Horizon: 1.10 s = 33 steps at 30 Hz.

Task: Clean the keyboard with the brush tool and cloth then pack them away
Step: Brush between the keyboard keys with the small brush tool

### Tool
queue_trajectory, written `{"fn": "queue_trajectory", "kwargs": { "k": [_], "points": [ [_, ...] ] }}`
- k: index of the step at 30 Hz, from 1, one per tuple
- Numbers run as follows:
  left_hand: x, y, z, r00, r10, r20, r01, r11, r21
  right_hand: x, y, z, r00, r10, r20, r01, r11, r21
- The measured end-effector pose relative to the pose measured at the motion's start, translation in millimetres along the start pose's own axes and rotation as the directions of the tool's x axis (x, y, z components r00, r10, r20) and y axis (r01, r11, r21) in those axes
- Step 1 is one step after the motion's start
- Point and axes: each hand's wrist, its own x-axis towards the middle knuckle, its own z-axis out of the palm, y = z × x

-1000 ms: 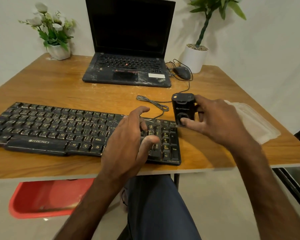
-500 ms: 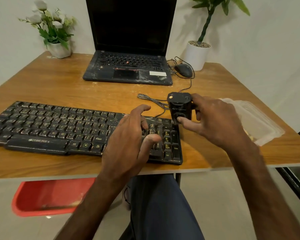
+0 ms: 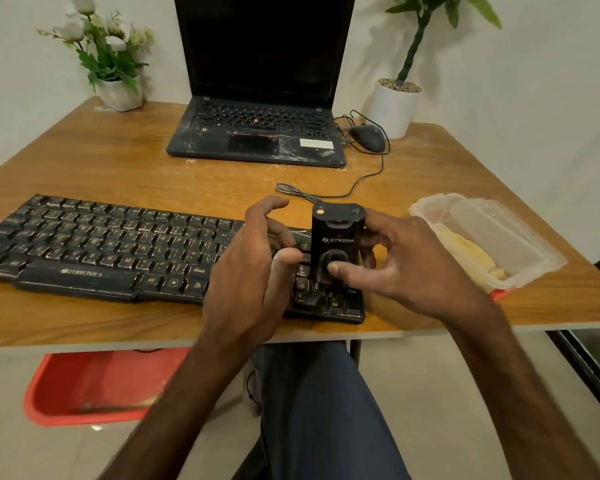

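- The right hand (image 3: 406, 268) gripped the black brush tool (image 3: 338, 237) just right of the frame's centre; the thumb pressed on the oval recess low on its front and the fingers (image 3: 378, 220) curled round its back.
- The brush tool stood upright over the right end of the keyboard (image 3: 101, 247), above the number pad. Whether its lower end touched the keys could not be told.
- The left hand (image 3: 253, 271) lay over the keyboard just left of the tool, loosely curled and holding nothing, its forefinger raised and bent and its thumb stretched toward the tool.
- The keyboard lay across the lower left and middle of the wooden counter (image 3: 84, 161), close to its near edge.
- A clear plastic container (image 3: 520, 237) sat at the right of the frame on the counter, with what looked like a yellow cloth (image 3: 471, 254) inside.
- Toward the top of the frame stood an open laptop (image 3: 257, 133) with a dark screen, and a mouse (image 3: 368, 136) just to its right.
- A potted plant stood at each upper corner.
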Motion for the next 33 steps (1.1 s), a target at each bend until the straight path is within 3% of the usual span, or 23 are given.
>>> {"fn": "queue_trajectory", "kwargs": {
  "k": [2, 5, 7, 10, 12, 17, 20, 22, 25, 27, 33],
  "points": [
    [0, 1, 1, 1.0, 0.0, -0.003, 0.0, 1.0, 0.002, -2, -1, -1, 1.0, 0.015, 0.016, -0.015, 1.0, 0.011],
    [-1, 0, 1, 1.0, -0.006, 0.002, 0.006, 1.0, -0.006, 12, 2, -1, 0.992, 0.049, -0.112, -0.066, 0.986, -0.156],
    [0, -1, 1, 1.0, -0.02, -0.002, 0.02, 1.0, -0.023, 16, 1, 0, 0.987, 0.063, -0.148, -0.086, 0.983, -0.16],
    [0, -1, 0, 1.0, -0.021, -0.01, 0.02, 1.0, -0.015, 0, -9, 3, 1.0, 0.027, -0.005, -0.027, 1.0, 0.013],
    [0, 0, 0, 1.0, -0.012, -0.018, 0.012, 1.0, 0.005, -13, -15, 5, 0.999, -0.01, 0.043, 0.009, 1.0, 0.014],
    [0, 2, 1, 1.0, -0.001, -0.013, 0.001, 1.0, 0.014, -3, -7, -1, 0.99, 0.028, -0.141, -0.056, 0.978, -0.199],
    [0, 2, 0, 1.0, -0.006, -0.014, 0.006, 1.0, 0.016, -10, -17, 3, 0.999, 0.006, -0.032, -0.008, 0.999, -0.045],
    [0, 1, -1, 1.0, -0.006, -0.018, 0.006, 1.0, 0.008, -21, -28, 7, 0.999, -0.017, 0.037, 0.019, 0.999, -0.043],
    [0, 1, -1, 1.0, -0.014, -0.023, 0.014, 1.0, -0.003, -21, -20, 2, 0.996, 0.036, -0.079, -0.05, 0.981, -0.186],
    [-1, 1, -1, 1.0, -0.025, -0.019, 0.024, 0.999, -0.027, -19, -11, -6, 0.983, 0.09, -0.157, -0.115, 0.981, -0.156],
    [0, -1, 0, 1.0, -0.024, -0.015, 0.023, 0.999, -0.037, -29, -20, 5, 0.999, -0.008, -0.042, 0.004, 0.996, -0.093]
  ]
}}
